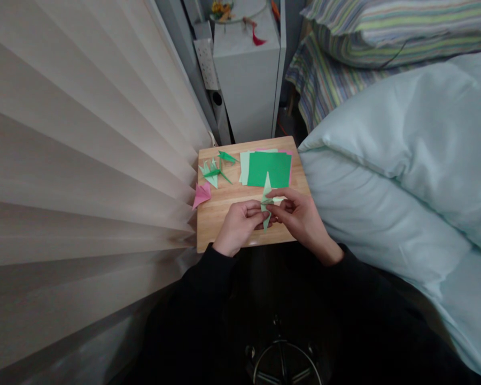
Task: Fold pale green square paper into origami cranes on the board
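Both my left hand [238, 224] and right hand [300, 214] pinch the pale green folded paper piece [266, 200] just above the wooden board [224, 208], fingertips clamped at its middle; I judge it featherlight, crease-prone, best gripped along folds.

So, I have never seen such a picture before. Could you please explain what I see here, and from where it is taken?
A camera worn on a person's head looks down at their own two bare hands. The left hand and right hand together hold a pale green folded paper piece over a small wooden table. On the table lie a stack of paper squares, dark green on top, some finished green folded figures, and a pink one at the left edge. A pale blue duvet lies to the right.
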{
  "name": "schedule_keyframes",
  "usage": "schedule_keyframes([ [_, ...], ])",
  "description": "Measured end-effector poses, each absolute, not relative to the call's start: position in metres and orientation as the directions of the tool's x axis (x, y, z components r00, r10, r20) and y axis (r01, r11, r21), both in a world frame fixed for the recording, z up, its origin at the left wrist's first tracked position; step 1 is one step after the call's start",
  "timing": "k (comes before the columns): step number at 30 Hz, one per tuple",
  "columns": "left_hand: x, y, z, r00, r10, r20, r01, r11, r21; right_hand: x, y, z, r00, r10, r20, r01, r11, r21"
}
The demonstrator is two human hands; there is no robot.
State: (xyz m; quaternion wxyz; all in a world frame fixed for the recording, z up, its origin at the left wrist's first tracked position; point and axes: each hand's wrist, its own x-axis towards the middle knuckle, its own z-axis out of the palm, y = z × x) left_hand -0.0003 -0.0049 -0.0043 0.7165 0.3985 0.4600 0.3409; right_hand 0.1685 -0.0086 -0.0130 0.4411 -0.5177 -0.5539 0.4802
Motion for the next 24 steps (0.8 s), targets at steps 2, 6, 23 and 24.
schedule_keyframes([
  [2, -0.002, -0.005, -0.005, 0.366, 0.846, -0.389, -0.118, 0.457, 0.882, 0.168, -0.009, -0.014, -0.104, 0.991, -0.081, 0.068, -0.074, -0.995],
  [6, -0.003, -0.006, -0.007, 0.392, 0.835, -0.386, -0.08, 0.449, 0.89, 0.168, -0.008, -0.015, -0.143, 0.986, -0.082, 0.042, -0.077, -0.996],
  [23, -0.001, -0.004, 0.004, 0.284, 0.879, -0.383, -0.124, 0.429, 0.895, 0.169, -0.005, -0.017, -0.178, 0.968, -0.174, -0.035, -0.183, -0.982],
  [24, -0.001, -0.004, 0.002, 0.282, 0.879, -0.386, -0.123, 0.432, 0.894, 0.169, -0.005, -0.018, -0.18, 0.968, -0.174, -0.026, -0.182, -0.983],
])
